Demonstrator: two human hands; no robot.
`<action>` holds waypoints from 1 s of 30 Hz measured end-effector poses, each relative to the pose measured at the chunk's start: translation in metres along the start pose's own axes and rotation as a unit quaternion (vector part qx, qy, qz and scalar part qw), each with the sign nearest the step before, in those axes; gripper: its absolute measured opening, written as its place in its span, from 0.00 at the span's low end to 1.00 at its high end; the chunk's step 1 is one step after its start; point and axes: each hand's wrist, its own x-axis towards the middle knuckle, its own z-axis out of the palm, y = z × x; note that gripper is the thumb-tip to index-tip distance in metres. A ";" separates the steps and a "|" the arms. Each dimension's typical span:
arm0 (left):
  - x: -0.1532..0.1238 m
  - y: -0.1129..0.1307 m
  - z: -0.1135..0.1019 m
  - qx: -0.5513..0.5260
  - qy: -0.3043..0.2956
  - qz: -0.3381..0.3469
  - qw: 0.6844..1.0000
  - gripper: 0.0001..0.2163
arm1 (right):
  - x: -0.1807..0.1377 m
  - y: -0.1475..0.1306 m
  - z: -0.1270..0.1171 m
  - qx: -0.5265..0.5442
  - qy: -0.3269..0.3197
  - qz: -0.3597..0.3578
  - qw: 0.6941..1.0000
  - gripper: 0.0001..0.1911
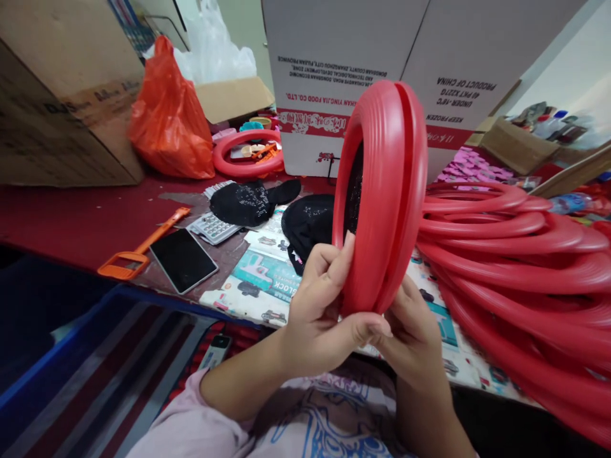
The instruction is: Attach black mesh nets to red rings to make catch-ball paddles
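Above the near edge of the red table (pixel 62 216), just in front of the person's chest, a red ribbed plastic ring (pixel 379 197) hangs in the air between two bare hands. From where I stand, the work on it looks to be partway along: the ring is up in the grip, not laid down, and the groove (pixel 403 159) along its outer rim gapes, with nothing that I can see set in it. To the right sprawls a heap of red rings (pixel 515 273); whether these are finished or waiting, I can't tell. One more ring (pixel 248 170) lies flat at the back. Two black sequined cloth pieces (pixel 242 202) (pixel 308 229) lie on the tabletop, and dark glitter shows through the held ring's opening, though I can't say whether it belongs inside or behind.

The ring stands nearly on edge, its grooved rim turned toward the wearer and its opening facing left. Its long axis, as it appears from here, runs up and down, the top leaning slightly right.

The left hand (pixel 317 312) pinches the lower rim, thumb beneath and bent fingers at the left side. The right hand (pixel 415 334) cups the lower right side, its fingertips hidden behind the plastic
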 end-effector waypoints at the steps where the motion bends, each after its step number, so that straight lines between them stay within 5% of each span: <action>1: 0.000 0.001 0.000 -0.002 -0.002 0.000 1.000 0.35 | -0.001 0.000 0.000 -0.004 0.001 -0.005 1.000 0.18; 13: 0.002 0.003 -0.001 0.024 -0.010 0.025 0.999 0.35 | 0.000 -0.002 -0.001 -0.012 0.012 -0.009 1.000 0.15; 30: -0.001 0.013 -0.008 0.066 -0.010 0.048 0.997 0.31 | -0.001 -0.008 0.004 -0.047 -0.026 -0.033 0.998 0.28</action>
